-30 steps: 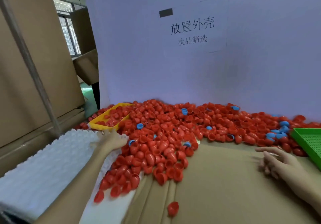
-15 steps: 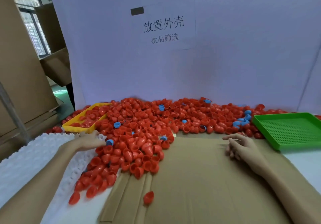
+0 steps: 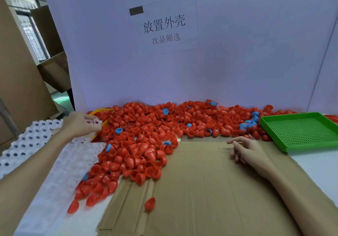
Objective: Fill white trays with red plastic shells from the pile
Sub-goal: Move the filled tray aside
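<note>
A big pile of red plastic shells, with a few blue caps mixed in, covers the back and left of the table. My left hand grips the far corner of a white dimpled tray and holds it raised off the table at the left. Another white tray lies flat beneath it, its right edge under shells. My right hand rests on the brown cardboard sheet, fingers loosely curled and holding nothing. One loose red shell lies alone on the cardboard.
A green perforated tray sits at the right. A yellow tray is half buried in shells behind my left hand. A white board with a printed sign stands at the back. Cardboard boxes stand at the left.
My left hand has closed on the top white tray's far corner and lifted it, exposing a second tray below. The view has swung right. My right hand stays on the cardboard.
</note>
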`<state>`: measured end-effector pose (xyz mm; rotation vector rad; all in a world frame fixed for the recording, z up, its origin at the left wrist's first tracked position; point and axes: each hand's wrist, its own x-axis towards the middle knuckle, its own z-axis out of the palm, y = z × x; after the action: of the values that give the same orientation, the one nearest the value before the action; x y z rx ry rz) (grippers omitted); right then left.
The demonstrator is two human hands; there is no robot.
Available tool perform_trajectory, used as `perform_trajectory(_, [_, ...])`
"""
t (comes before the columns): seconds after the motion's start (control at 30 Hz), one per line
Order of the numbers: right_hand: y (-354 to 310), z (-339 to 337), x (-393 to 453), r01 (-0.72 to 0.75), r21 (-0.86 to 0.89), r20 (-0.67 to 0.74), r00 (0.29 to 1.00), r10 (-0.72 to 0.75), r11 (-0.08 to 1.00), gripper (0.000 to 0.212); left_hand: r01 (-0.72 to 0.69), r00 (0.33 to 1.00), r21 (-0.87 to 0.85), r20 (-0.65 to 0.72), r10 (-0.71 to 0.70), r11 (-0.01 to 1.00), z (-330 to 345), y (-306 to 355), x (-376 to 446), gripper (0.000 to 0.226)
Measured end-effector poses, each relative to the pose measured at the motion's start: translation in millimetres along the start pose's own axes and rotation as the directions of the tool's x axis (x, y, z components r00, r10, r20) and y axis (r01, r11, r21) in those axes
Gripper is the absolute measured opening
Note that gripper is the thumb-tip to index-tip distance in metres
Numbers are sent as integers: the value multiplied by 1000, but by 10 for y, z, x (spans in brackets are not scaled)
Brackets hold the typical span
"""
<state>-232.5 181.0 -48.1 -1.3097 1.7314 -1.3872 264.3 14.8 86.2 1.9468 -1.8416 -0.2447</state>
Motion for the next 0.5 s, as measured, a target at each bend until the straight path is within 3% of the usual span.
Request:
perform_trajectory(0.1, [-11, 7, -4, -3, -2, 10, 1000, 3, 1000, 22, -110, 994, 27, 2, 110, 994, -86, 411, -55, 55])
perform_trajectory(0.17, [-10, 2, -8, -4, 4, 16, 1000, 4, 1000, 22, -271, 962, 57, 28, 270, 961, -27, 764, -170, 60])
perform_trajectory(0.27, [2, -3, -12, -5, 14, 23, 1000, 5, 1000, 22, -509, 858, 84, 124, 498, 857, 266, 1318, -388, 64])
perform_trajectory(0.4, [11, -12, -23, 12, 101, 26, 1000, -14, 995, 20, -702, 706, 128, 253, 662, 700, 801, 1979, -840, 65])
perform_trajectory(0.5, [-14, -54, 1, -64, 327, 106, 994, 30, 943, 45, -834, 547, 108, 290, 786, 541, 1089, 2396, -1303, 66])
